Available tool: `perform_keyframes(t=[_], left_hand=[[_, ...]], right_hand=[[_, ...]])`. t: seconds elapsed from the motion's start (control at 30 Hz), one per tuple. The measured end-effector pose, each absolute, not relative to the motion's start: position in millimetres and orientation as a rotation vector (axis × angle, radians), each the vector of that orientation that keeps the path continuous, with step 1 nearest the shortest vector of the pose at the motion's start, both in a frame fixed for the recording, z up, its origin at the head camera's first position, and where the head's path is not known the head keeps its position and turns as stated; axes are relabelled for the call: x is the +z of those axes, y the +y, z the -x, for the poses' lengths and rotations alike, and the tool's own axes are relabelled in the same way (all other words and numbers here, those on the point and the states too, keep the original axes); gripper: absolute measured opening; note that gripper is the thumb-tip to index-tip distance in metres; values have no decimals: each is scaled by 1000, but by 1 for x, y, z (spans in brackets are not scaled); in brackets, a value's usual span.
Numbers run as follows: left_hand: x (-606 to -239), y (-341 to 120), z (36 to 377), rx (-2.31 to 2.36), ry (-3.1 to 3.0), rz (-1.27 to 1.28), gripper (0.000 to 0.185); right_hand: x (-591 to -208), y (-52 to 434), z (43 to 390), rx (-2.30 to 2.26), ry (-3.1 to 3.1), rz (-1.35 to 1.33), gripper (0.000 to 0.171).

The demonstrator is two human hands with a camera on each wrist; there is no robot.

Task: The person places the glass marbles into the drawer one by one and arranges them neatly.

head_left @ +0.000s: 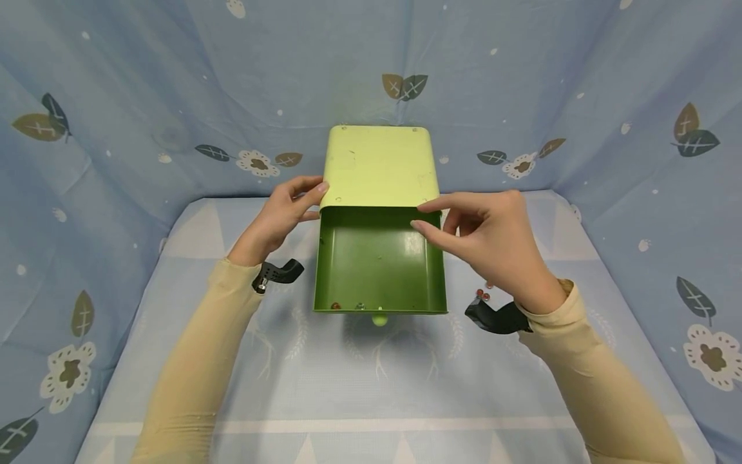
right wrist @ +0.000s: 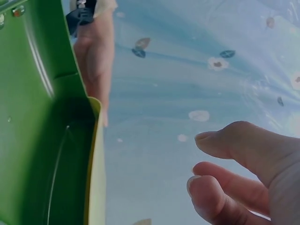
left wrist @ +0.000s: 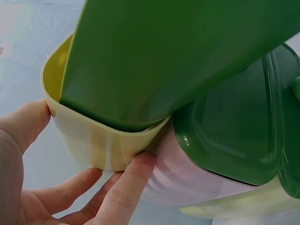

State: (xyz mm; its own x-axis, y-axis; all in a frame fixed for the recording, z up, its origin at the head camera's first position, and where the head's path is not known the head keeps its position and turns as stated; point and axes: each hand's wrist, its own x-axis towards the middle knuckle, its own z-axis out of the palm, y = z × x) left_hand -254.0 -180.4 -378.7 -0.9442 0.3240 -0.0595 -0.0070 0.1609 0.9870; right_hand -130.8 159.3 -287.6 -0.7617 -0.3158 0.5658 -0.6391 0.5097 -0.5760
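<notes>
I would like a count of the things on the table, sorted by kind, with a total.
Light green drawer case: 1
Dark green drawer, pulled out: 1
Small beads inside the drawer: 2 seen clearly
Small red beads on the table by the right wrist: about 3, partly hidden
Total: about 7

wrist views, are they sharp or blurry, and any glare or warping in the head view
Head view: sharp and evenly lit, with a soft sheen on the drawer floor and wide-angle bending of the cloth walls. Left wrist view: the case and left hand sit very close and look soft. Right wrist view: the right hand fingers are blurred in front, and the flowered cloth behind is hazy.
</notes>
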Motion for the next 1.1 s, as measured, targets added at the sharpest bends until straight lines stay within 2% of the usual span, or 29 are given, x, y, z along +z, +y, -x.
perform_keyframes(t=[0.7, 1.1], left_hand=[[-380, -181, 254, 1841, 2196, -309, 69], [-378, -181, 253, 1855, 2186, -332, 65]], right_hand=[[-309, 192, 94, 1256, -2303, -559, 28], [-346, 219, 81, 1297, -2408, -331, 26]])
